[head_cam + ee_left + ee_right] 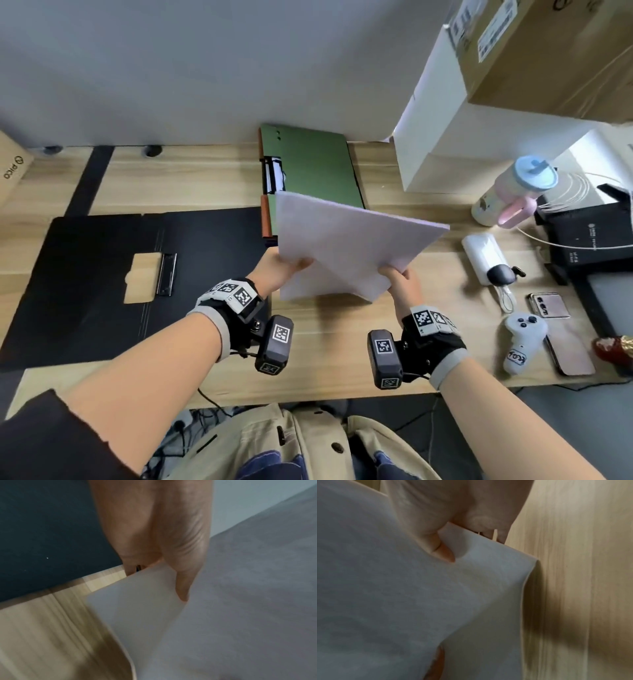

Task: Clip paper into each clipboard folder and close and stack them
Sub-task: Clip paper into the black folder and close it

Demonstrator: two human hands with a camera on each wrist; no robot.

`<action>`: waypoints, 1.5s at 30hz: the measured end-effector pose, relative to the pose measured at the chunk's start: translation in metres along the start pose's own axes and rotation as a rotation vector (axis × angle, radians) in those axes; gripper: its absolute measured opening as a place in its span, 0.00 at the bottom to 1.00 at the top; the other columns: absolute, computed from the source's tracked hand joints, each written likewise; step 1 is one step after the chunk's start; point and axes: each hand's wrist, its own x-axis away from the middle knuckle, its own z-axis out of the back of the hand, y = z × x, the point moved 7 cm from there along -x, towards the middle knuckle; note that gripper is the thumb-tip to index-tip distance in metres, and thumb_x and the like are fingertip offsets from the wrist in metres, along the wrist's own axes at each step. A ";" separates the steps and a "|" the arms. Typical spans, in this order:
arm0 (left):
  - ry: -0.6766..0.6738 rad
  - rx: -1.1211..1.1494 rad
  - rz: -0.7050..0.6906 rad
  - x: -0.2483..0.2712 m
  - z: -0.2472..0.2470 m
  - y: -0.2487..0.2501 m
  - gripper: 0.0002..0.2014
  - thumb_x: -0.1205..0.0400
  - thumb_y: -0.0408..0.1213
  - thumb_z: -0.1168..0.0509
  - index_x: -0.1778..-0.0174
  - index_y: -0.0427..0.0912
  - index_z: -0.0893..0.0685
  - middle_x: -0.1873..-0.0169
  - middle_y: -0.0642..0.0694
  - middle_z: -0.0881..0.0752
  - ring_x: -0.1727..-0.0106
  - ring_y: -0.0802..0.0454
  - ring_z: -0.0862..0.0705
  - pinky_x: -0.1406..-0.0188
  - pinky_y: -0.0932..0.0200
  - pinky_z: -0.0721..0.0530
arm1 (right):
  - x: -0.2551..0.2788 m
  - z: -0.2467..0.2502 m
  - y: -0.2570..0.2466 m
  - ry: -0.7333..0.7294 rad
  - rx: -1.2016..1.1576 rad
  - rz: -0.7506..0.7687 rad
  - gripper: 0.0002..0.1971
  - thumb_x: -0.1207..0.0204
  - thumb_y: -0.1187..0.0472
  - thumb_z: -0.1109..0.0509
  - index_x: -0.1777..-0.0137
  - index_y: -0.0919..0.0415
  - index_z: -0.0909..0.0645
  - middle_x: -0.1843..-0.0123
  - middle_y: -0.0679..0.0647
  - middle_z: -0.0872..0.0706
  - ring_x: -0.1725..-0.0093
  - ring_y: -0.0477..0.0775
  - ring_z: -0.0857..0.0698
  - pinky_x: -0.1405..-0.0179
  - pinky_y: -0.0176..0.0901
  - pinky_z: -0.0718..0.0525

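Both hands pinch a sheaf of paper (346, 246) above the table (325, 342), left hand (277, 270) and right hand (406, 284) each curling fingers on a near corner. An open black folder (102, 274) lies left; the paper hides part of a green folder (315, 164) behind. A bottle (513, 192) and controller (522, 342) sit right.

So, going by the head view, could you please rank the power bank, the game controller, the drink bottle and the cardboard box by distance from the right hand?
From the right hand:
1. Power bank, on the desk just to its right.
2. Game controller, right, nearer the desk's front edge.
3. Drink bottle, farther back on the right.
4. Cardboard box, stacked high at the far right.
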 end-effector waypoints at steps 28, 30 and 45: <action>0.127 -0.185 0.609 0.001 0.238 -0.146 0.16 0.15 0.41 0.43 0.69 0.41 0.24 0.72 0.46 0.22 0.78 0.56 0.26 0.83 0.70 0.30 | 0.018 -0.192 0.068 -0.189 0.646 -0.113 0.18 0.17 0.67 0.44 0.28 0.70 0.26 0.33 0.65 0.18 0.35 0.64 0.18 0.47 0.40 0.25; 0.110 -0.266 0.593 -0.008 0.241 -0.147 0.16 0.17 0.41 0.40 0.70 0.39 0.24 0.73 0.46 0.22 0.77 0.55 0.26 0.86 0.70 0.31 | 0.017 -0.195 0.070 -0.176 0.660 -0.131 0.19 0.16 0.67 0.44 0.28 0.70 0.27 0.32 0.65 0.18 0.34 0.64 0.19 0.47 0.39 0.27; -0.047 -0.785 0.462 -0.045 0.237 -0.136 0.20 0.18 0.51 0.41 0.69 0.40 0.27 0.77 0.46 0.22 0.78 0.51 0.24 0.69 0.60 0.24 | 0.005 -0.216 0.087 -0.138 0.724 -0.218 0.19 0.17 0.67 0.46 0.28 0.70 0.28 0.31 0.65 0.19 0.33 0.65 0.20 0.44 0.43 0.24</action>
